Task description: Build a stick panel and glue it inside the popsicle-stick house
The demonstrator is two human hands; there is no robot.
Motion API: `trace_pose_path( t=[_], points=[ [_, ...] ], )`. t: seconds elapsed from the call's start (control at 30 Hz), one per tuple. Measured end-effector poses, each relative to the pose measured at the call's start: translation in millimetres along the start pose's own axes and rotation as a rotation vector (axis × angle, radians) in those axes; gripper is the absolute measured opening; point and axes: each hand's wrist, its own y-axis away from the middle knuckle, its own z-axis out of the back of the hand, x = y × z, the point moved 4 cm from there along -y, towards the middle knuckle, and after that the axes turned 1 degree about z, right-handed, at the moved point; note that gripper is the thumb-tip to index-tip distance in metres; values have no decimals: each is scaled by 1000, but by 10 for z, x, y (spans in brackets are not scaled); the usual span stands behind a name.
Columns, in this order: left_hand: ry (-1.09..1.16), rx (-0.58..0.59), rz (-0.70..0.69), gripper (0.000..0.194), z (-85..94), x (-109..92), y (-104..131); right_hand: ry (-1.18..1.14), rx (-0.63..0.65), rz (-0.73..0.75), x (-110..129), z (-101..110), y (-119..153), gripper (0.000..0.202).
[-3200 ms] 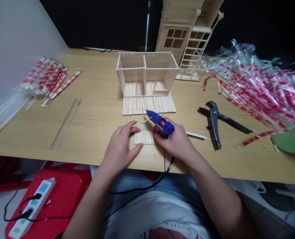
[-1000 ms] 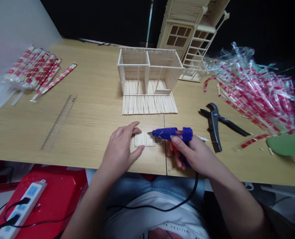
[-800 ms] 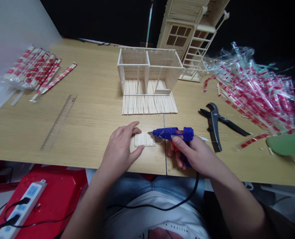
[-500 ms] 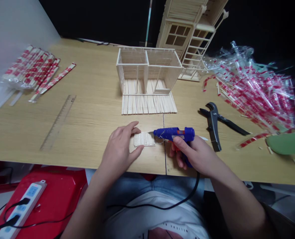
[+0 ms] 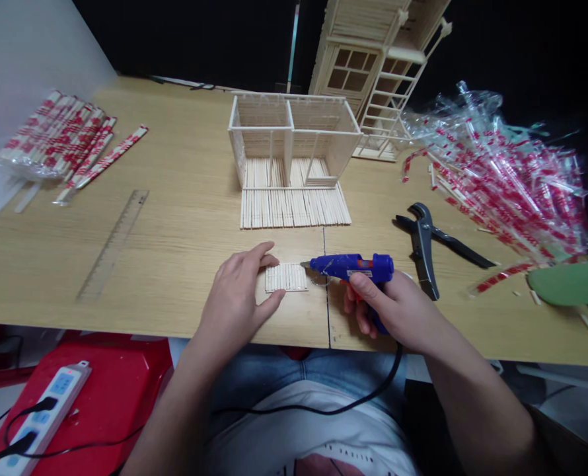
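A small panel of pale sticks point(image 5: 287, 277) lies flat on the wooden table point(image 5: 175, 264). Around its left end my left hand point(image 5: 237, 287) is curved, thumb at the lower edge and fingers at the upper left corner. My right hand point(image 5: 388, 304) is wrapped round the handle of a blue glue gun point(image 5: 351, 266), whose nozzle points left at the panel's upper right corner. Behind the panel stands an open-topped stick model point(image 5: 294, 145) with two compartments and a slatted floor reaching forward.
Black cutters point(image 5: 424, 251) lie right of the glue gun, near a heap of red-and-white wrappers point(image 5: 516, 178). A taller stick model point(image 5: 363, 73) stands behind. On the left are a clear ruler point(image 5: 113, 244) and wrapped chopsticks point(image 5: 56, 139). The gun's cord point(image 5: 324, 413) crosses my lap.
The glue gun in my right hand has shifted slightly right, its nozzle moving toward the panel's right end. My left hand stays in place at the panel.
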Motion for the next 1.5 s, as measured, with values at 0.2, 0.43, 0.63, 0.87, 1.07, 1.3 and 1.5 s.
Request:
trace_pose_path(
  t=[0.2, 0.43, 0.63, 0.87, 1.07, 1.3, 1.5],
  points=[
    [-1, 0, -2, 68, 4, 3, 12, 10, -6, 2, 14, 30, 20, 58],
    [4, 8, 8, 67, 9, 2, 8, 12, -3, 5, -7, 40, 30, 58],
    [2, 9, 13, 67, 5, 5, 11, 29, -10, 1, -32, 48, 17, 57],
    [3, 8, 7, 66, 8, 1, 13, -29, -20, -4, 34, 30, 41, 56],
    [13, -3, 6, 66, 14, -2, 15, -82, 40, 37, 169, -96, -19, 56],
    [15, 3, 13, 66, 4, 0, 18, -56, 50, 54, 208, -164, -82, 57],
    [14, 6, 22, 66, 2, 9, 17, -22, 41, 48, 187, -163, -85, 57]
  ],
)
